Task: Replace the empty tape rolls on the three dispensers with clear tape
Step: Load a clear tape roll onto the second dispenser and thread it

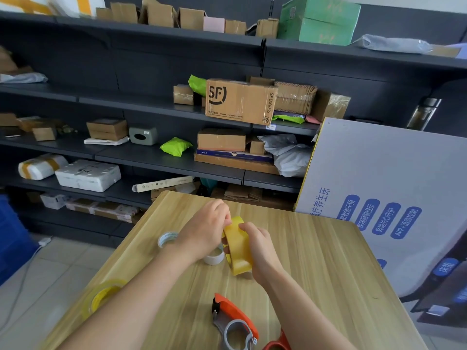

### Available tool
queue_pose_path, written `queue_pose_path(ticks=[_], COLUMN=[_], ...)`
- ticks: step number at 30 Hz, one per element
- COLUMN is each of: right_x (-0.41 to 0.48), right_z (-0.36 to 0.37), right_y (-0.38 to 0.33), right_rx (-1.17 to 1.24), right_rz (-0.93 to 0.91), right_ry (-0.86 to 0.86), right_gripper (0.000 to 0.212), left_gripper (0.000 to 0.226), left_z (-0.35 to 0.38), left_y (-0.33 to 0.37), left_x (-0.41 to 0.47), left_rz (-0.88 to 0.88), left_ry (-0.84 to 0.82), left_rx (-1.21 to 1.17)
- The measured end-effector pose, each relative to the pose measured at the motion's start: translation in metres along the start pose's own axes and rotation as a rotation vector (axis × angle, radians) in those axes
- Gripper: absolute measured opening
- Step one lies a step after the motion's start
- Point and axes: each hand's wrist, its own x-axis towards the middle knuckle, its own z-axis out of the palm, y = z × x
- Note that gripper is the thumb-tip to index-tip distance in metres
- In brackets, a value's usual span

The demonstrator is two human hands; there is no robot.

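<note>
We hold a yellow-tinted tape roll (238,248) on edge at the middle of the table (318,251).
Left hand (204,231) pinches its top rim, right hand (261,248) fingers curl round its side; the orange dispenser (233,320) lies nearer us.

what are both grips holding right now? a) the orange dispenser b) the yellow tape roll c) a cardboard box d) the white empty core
b: the left grip and the right grip both hold the yellow tape roll, while the orange dispenser lies apart on the table.
</note>
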Motion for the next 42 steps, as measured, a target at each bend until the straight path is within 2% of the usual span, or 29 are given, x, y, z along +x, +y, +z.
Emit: queue_pose_path(ticks=[2, 5, 7, 10, 13, 14, 16, 20, 21, 23, 25, 28, 33, 38, 42], right_x=[0.003, 0.005, 0.005, 0.009, 0.004, 0.005, 0.006, 0.006, 0.003, 0.001, -0.002, -0.007, -0.015, -0.012, -0.013], right_z=[0.002, 0.002, 0.001, -0.001, -0.002, -0.003, -0.004, 0.001, 0.001, -0.001, -0.003, -0.005, -0.011, -0.008, -0.008], right_y=[0.003, 0.007, 0.01, 0.013, 0.008, 0.009, 0.011, 0.011, 0.008, 0.008, 0.009, 0.009, 0.006, 0.017, 0.024], right_rx=[0.009, 0.04, 0.059, 0.043, 0.013, -0.004, -0.018, -0.034, -0.043, -0.042, -0.072, -0.092, -0.093, -0.133, -0.168], right_rz=[0.023, 0.09, 0.121, 0.143, 0.111, 0.098, 0.101, 0.098, 0.097, 0.058, 0.052, 0.009, -0.059, -0.177, -0.196], right_ry=[0.001, -0.015, -0.009, -0.022, -0.048, -0.049, -0.047, -0.057, -0.059, -0.09, -0.075, -0.089, -0.131, -0.121, -0.09], right_gripper=[0.029, 0.054, 0.055, 0.071, 0.047, 0.045, 0.052, 0.064, 0.058, 0.035, 0.019, 0.012, 0.027, 0.024, 0.024], left_gripper=[0.016, 0.017, 0.017, 0.013, 0.002, 0.005, 0.014, 0.015, 0.015, 0.017, 0.02, 0.023, 0.024, 0.018, 0.018], left_z=[0.0, -0.006, -0.011, -0.013, -0.012, -0.012, -0.012, -0.007, -0.005, -0.003, -0.002, -0.003, -0.001, -0.008, -0.01], left_y=[0.002, 0.004, 0.003, 0.0, -0.003, -0.002, -0.002, 0.002, 0.002, 0.001, -0.001, -0.004, -0.008, -0.01, -0.014], left_x=[0.0, 0.001, 0.001, -0.003, -0.004, -0.004, -0.003, -0.003, -0.003, -0.004, -0.004, -0.004, -0.005, -0.008, -0.015], left_rz=[-0.079, -0.204, -0.185, -0.156, -0.167, -0.167, -0.155, -0.127, -0.143, -0.204, -0.313, -0.468, -0.667, -0.693, -0.681], left_ry=[-0.001, -0.006, -0.062, -0.134, -0.103, -0.081, -0.072, -0.097, -0.08, -0.037, 0.006, 0.053, 0.094, -0.034, -0.145], left_rx=[-0.045, -0.138, -0.182, -0.297, -0.326, -0.329, -0.285, -0.118, -0.104, -0.122, -0.252, -0.481, -0.806, -1.01, -1.134])
